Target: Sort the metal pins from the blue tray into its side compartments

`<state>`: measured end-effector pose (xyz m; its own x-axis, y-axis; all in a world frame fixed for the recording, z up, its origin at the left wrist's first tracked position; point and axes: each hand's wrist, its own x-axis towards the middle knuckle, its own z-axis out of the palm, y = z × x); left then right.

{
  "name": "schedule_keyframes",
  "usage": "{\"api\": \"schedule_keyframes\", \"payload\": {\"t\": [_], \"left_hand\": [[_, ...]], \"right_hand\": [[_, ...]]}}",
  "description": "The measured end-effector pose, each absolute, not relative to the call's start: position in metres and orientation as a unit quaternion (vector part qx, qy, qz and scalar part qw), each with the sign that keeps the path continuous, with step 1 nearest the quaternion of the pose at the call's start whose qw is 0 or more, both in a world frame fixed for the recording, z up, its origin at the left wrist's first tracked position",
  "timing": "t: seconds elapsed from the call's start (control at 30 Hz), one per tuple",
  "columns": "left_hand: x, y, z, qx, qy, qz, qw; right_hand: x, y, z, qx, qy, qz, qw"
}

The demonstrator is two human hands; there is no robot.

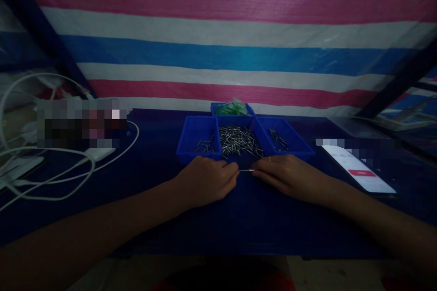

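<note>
My left hand [211, 181] and my right hand [290, 173] face each other above the blue table, fingers closed in a pinch. Between them runs a thin, shiny metal pin [246, 170], its left end in my left fingertips and its right end, which looks slightly thicker, at my right fingertips. Just beyond the hands, a pile of similar metal pins [239, 140] fills the middle blue bin. The left blue bin [184, 138] holds a few scattered pins, and the right blue bin [297, 143] has several pins at its left side.
Behind the middle bin, a small blue bin [213, 109] contains green pieces in clear plastic [232, 108]. A lit phone [358, 168] lies to the right. White cables [92, 173] loop across the left side. A striped sheet [239, 59] hangs behind the table [246, 223].
</note>
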<state>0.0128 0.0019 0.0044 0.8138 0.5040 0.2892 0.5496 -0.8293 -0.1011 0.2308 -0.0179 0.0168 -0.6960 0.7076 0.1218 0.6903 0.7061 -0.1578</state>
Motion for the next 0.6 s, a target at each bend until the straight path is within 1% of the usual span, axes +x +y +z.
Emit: {"api": "schedule_keyframes", "payload": {"t": [0.23,0.6], "left_hand": [[0.0123,0.0026,0.0027,-0.951,-0.270,-0.121,0.084],[0.0126,0.0032,0.0032,-0.953,-0.270,-0.116,0.077]], "right_hand": [[0.2308,-0.0185,0.0187,-0.392,-0.914,0.061,0.085],[0.2305,-0.0188,0.0182,-0.384,-0.919,0.044,0.079]]}}
